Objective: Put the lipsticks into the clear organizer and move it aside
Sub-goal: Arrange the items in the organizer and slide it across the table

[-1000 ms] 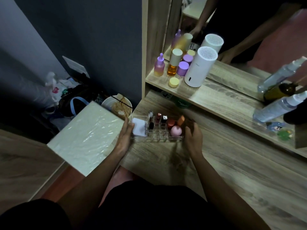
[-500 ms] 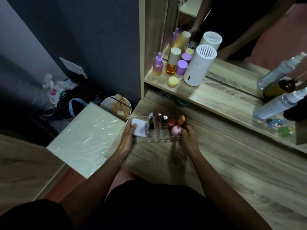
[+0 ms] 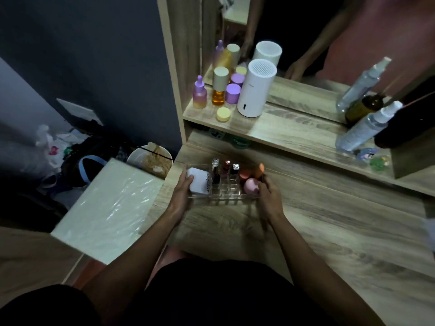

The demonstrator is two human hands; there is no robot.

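Observation:
The clear organizer (image 3: 226, 192) sits on the wooden desk (image 3: 306, 220) near its far left corner. Three lipsticks (image 3: 226, 167) stand upright in its middle slots. A white compact (image 3: 199, 182) fills its left end, and a pink sponge (image 3: 250, 185) and an orange sponge (image 3: 259, 170) sit at its right end. My left hand (image 3: 182, 191) grips the organizer's left end, thumb on the compact. My right hand (image 3: 269, 194) grips its right end, fingers by the pink sponge.
A shelf (image 3: 282, 130) above the desk carries a white cylinder device (image 3: 255, 88), purple and amber bottles (image 3: 217, 90), a yellow jar (image 3: 223, 114) and spray bottles (image 3: 367, 128), with a mirror behind. Left of the desk stand a white box (image 3: 108, 208) and a bin (image 3: 150, 161).
Both hands have closed in on the organizer's two ends, the right hand coming from just below it up to its right end. The organizer stays in about the same spot on the desk.

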